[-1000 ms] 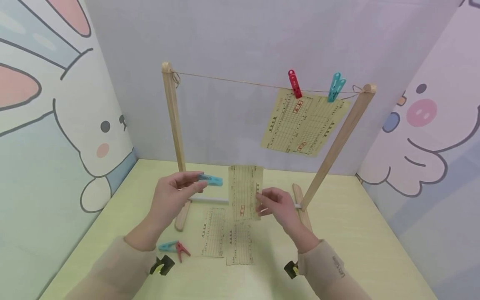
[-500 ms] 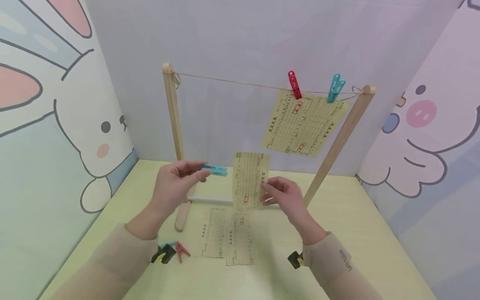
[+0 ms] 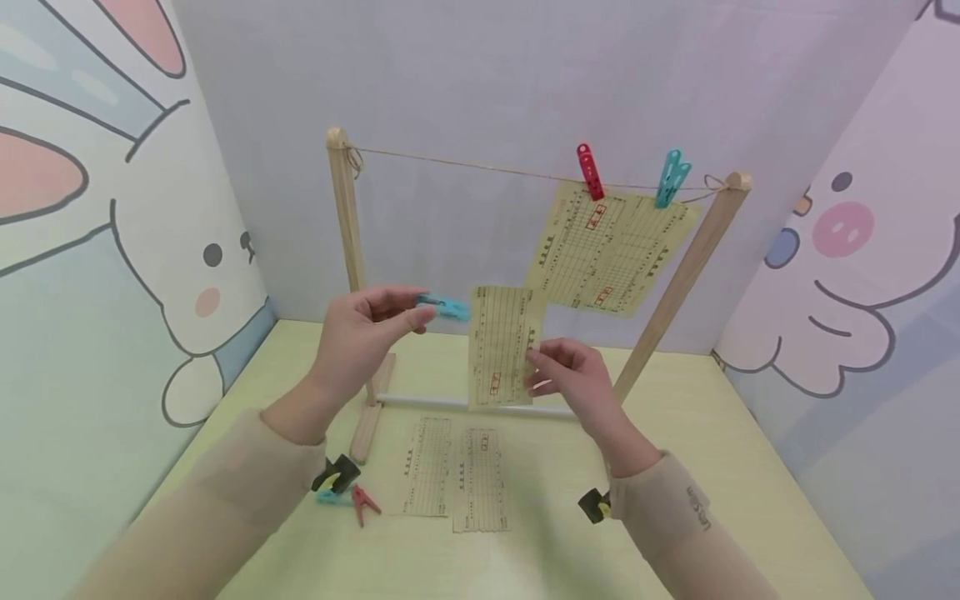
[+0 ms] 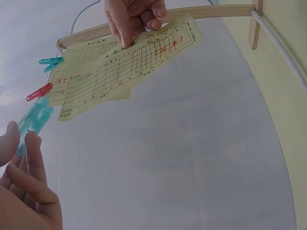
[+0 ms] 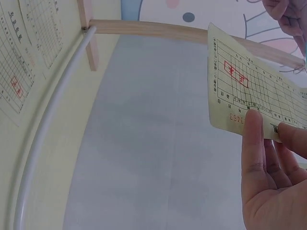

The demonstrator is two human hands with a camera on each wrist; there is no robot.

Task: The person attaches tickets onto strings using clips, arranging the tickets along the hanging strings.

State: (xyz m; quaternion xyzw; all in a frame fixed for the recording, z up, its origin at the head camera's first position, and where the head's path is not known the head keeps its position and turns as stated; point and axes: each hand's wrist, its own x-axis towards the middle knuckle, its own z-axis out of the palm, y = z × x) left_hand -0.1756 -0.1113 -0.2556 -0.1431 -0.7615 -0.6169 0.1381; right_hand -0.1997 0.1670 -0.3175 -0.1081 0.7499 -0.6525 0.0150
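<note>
My left hand point(image 3: 367, 329) pinches a blue clothespin point(image 3: 446, 307) between thumb and fingers; the same blue clothespin point(image 4: 33, 122) shows in the left wrist view. My right hand point(image 3: 573, 377) pinches the right edge of a yellowish printed slip point(image 3: 498, 346), held upright above the table; the slip point(image 5: 254, 103) is gripped between thumb and fingers in the right wrist view. Both hands are below the string point(image 3: 465, 167) stretched between two wooden posts. A larger slip point(image 3: 607, 250) hangs from the string under a red pin point(image 3: 589, 170) and a blue pin point(image 3: 671, 177).
Two more slips point(image 3: 453, 475) lie flat on the yellow-green table point(image 3: 712, 467). A red pin point(image 3: 363, 502) and a blue pin point(image 3: 327, 497) lie at the front left. A white rod point(image 3: 442, 403) joins the rack's wooden feet. Cartoon-printed walls close in three sides.
Both hands have risen towards the string, the right carrying the slip upward and the left carrying the blue clothespin up and slightly right.
</note>
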